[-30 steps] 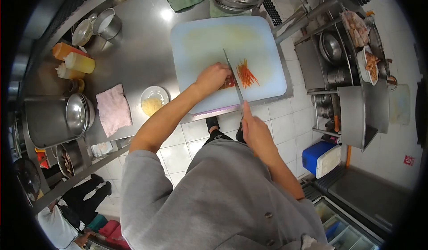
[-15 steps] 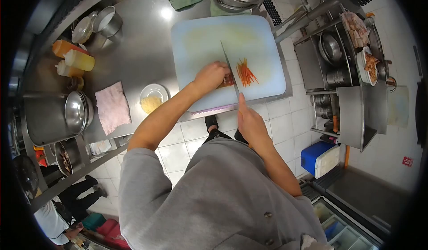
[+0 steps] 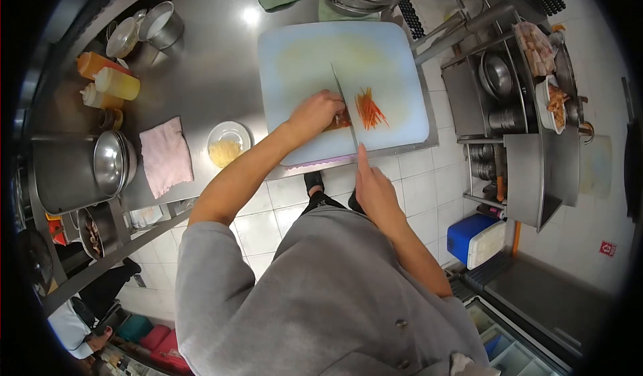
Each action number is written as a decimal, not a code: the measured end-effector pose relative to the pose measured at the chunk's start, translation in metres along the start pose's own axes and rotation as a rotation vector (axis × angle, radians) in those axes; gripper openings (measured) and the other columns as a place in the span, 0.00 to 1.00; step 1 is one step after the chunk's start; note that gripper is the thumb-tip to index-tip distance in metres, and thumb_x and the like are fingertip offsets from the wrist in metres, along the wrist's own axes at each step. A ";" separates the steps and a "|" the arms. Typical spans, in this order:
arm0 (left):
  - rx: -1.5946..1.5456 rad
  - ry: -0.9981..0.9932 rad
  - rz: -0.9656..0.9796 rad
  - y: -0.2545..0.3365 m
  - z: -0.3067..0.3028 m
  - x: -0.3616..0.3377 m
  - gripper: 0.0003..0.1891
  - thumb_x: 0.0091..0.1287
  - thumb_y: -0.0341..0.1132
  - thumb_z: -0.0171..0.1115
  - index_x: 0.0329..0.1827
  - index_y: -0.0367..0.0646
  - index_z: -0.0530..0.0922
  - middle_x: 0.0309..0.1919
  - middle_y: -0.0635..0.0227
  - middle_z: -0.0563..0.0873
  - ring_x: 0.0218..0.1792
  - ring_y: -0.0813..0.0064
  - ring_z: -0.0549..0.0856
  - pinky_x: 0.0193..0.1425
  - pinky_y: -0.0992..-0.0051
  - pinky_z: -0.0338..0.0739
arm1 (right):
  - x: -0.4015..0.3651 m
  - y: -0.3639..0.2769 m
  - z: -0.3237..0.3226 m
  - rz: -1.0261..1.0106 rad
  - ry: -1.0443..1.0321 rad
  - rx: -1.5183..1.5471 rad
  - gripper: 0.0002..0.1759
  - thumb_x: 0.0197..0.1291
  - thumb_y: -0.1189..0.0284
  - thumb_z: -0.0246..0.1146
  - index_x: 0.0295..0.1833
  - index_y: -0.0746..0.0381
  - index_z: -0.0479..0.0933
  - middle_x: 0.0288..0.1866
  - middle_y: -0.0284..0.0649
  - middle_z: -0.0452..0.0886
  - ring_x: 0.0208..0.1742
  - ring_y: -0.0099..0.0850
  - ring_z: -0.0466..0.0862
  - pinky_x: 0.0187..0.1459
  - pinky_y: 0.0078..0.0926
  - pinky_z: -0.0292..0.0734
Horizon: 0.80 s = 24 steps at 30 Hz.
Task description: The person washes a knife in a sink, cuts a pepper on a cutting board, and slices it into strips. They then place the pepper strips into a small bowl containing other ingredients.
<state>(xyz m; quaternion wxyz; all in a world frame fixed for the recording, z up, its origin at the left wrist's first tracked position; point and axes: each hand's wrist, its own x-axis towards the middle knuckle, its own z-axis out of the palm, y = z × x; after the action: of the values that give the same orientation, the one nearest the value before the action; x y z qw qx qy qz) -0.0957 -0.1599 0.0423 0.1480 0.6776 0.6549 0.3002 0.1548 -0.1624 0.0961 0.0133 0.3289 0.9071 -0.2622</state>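
Pale blue plastic cutting board lies on the steel counter, upper centre of the frame.

Head view, the only one:
- Left hand: the arm comes from lower left, bent at the elbow, w/ the forearm going diagonal up to the board. The fingers are curled down and closed on a carrot piece, pressing it on the board. The knuckles are just beside the blade.
- Right hand: it is at the near edge of the board, centre of the frame, w/ the wrist straight. It is closed around the handle of the knife, index finger stretched along the back of the blade. The blade points away from the person and stands btw the left hand and the cut strips.
- Carrot strips: a small orange heap on the right part of the board, touching the blade's right side.
- Left of the board there are a small plate w/ yellow shreds and a pink cloth. Squeeze bottles are at upper left.
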 end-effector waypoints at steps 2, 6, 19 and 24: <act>0.038 0.010 -0.005 -0.011 0.006 0.004 0.05 0.59 0.29 0.63 0.34 0.41 0.86 0.38 0.63 0.86 0.46 0.57 0.84 0.51 0.62 0.81 | 0.022 0.006 0.006 -0.050 0.068 -0.003 0.36 0.71 0.74 0.57 0.81 0.66 0.52 0.31 0.57 0.80 0.31 0.55 0.81 0.37 0.52 0.77; -0.002 -0.044 -0.018 -0.004 -0.008 0.007 0.06 0.59 0.27 0.62 0.35 0.40 0.86 0.38 0.62 0.86 0.46 0.56 0.84 0.51 0.62 0.81 | 0.003 -0.007 -0.019 -0.002 -0.040 0.012 0.37 0.71 0.74 0.57 0.81 0.66 0.51 0.30 0.56 0.79 0.31 0.55 0.80 0.37 0.52 0.76; -0.016 -0.040 -0.014 -0.007 -0.003 0.002 0.10 0.58 0.25 0.61 0.40 0.39 0.87 0.40 0.61 0.86 0.48 0.55 0.83 0.54 0.62 0.80 | 0.014 0.004 0.002 -0.033 0.004 0.002 0.38 0.71 0.74 0.57 0.82 0.65 0.50 0.30 0.56 0.80 0.31 0.55 0.81 0.36 0.51 0.78; 0.016 -0.024 0.006 -0.012 -0.003 0.002 0.08 0.59 0.26 0.59 0.38 0.40 0.86 0.40 0.62 0.86 0.49 0.56 0.83 0.54 0.63 0.80 | -0.001 -0.006 -0.015 -0.007 -0.044 -0.012 0.38 0.70 0.75 0.58 0.81 0.65 0.50 0.28 0.55 0.79 0.30 0.56 0.80 0.35 0.51 0.77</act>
<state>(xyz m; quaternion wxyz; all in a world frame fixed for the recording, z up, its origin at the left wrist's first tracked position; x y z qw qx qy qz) -0.1078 -0.1572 0.0380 0.1494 0.6844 0.6534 0.2870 0.1538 -0.1593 0.1119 0.0342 0.3198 0.9093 -0.2642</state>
